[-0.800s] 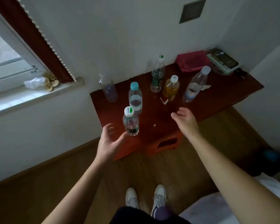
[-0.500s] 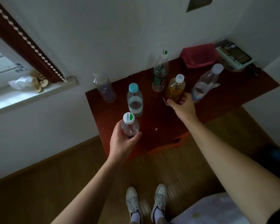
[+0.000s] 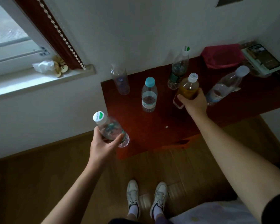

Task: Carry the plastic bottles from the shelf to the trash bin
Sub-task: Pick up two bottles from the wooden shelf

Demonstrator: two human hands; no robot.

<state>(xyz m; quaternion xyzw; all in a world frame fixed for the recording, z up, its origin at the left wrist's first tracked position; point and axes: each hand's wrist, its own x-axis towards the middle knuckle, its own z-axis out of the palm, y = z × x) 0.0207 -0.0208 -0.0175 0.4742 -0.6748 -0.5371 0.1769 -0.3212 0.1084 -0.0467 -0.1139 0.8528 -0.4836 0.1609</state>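
Observation:
My left hand (image 3: 102, 145) grips a clear bottle with a white and green cap (image 3: 109, 127), tilted and lifted off the front left corner of the dark red shelf (image 3: 152, 126). My right hand (image 3: 195, 103) is wrapped around a bottle of yellow liquid with a white cap (image 3: 189, 85) further back. Still standing on the shelf are a blue-capped bottle (image 3: 149, 96), a capless clear bottle (image 3: 120, 80), a tall green-labelled bottle (image 3: 178, 68) and a clear bottle with a pale cap (image 3: 225, 85). No trash bin shows.
A red cloth (image 3: 222, 56) and a stack of books with a phone (image 3: 263, 59) lie at the shelf's back right. A window sill (image 3: 39, 80) with a curtain is at left. Wooden floor and my white shoes (image 3: 146, 196) are below.
Both hands reached forward and took hold of bottles. The left hand has lifted its bottle off the shelf and tilted it toward the left; the right hand has closed around the yellow bottle.

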